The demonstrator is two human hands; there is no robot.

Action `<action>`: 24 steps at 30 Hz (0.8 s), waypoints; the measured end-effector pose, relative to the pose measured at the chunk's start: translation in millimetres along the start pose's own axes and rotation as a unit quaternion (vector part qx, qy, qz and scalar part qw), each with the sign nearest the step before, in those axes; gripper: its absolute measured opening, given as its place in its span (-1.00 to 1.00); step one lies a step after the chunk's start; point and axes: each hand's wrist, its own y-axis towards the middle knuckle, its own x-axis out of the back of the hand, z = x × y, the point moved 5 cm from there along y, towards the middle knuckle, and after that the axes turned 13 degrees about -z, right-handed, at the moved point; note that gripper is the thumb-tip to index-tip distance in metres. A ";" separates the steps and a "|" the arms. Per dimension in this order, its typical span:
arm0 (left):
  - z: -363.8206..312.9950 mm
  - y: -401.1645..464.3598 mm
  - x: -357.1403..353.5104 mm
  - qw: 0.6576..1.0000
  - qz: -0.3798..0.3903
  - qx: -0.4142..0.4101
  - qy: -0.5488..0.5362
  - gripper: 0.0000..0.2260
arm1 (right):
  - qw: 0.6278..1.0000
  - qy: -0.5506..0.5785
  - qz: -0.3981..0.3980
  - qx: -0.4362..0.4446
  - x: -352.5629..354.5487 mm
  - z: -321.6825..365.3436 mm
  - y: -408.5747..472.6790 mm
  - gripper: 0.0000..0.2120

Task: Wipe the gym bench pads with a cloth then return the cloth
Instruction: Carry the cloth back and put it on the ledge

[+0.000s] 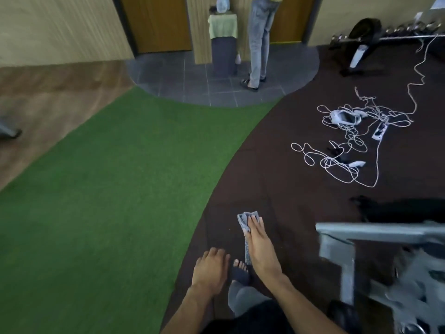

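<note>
A grey patterned cloth [244, 221] hangs from my right hand [258, 247], which grips it low in the middle of the view, above the dark brown rubber floor. My left hand [210, 270] hovers just left of it, fingers loosely curled downward, holding nothing. A grey metal bench frame [375, 233] with a dark pad edge [404, 209] shows blurred at the lower right. My foot [240, 273] in a dark sandal is visible between my hands.
A tangle of white cord, a headset [344, 116] and a power strip [380, 131] lie on the floor to the right. A person [258, 42] stands by a draped stand [222, 41] near wooden doors. Green turf [108, 189] spreads left. A dumbbell rack [397, 32] sits far right.
</note>
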 end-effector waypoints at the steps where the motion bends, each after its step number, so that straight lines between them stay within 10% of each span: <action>1: 0.8 28.1 7.7 1.000 0.005 0.001 0.003 -0.63 | 1.000 -0.006 -0.001 -0.005 -0.9 5.2 39.9 -0.50; 24: 71.8 722.9 292.1 0.998 0.054 0.029 0.005 -0.65 | 0.998 -0.047 -0.031 0.009 -97.7 124.3 759.3 -0.52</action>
